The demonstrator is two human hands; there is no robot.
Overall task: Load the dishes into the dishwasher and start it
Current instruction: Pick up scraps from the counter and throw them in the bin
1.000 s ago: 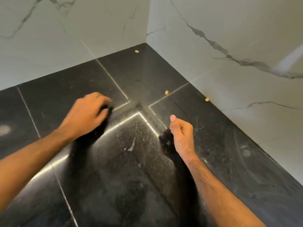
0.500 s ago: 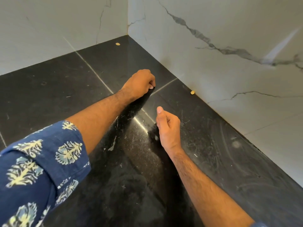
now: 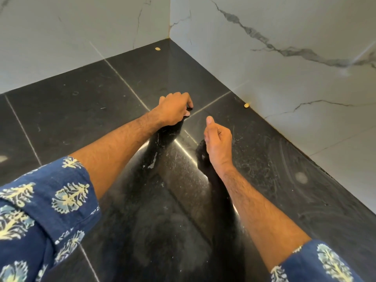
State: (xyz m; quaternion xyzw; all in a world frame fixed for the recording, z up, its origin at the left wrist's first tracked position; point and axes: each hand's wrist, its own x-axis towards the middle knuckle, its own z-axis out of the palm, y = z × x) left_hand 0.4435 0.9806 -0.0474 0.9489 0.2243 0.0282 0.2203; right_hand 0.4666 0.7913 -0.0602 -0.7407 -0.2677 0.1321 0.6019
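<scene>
The left hand point(image 3: 175, 109) rests with curled fingers on the black desk point(image 3: 81, 110), near the corner of the marble walls point(image 3: 284, 27). Whether this grip pinches something small, I cannot tell. The right hand point(image 3: 218, 142), just beside it, is loosely curled and holds nothing. No dishes and no dishwasher are in view. Two small yellow crumbs point(image 3: 246, 105) lie beyond the grip. I judge dishes will be stiff, fragile and perhaps slippery; take them by the rim.
</scene>
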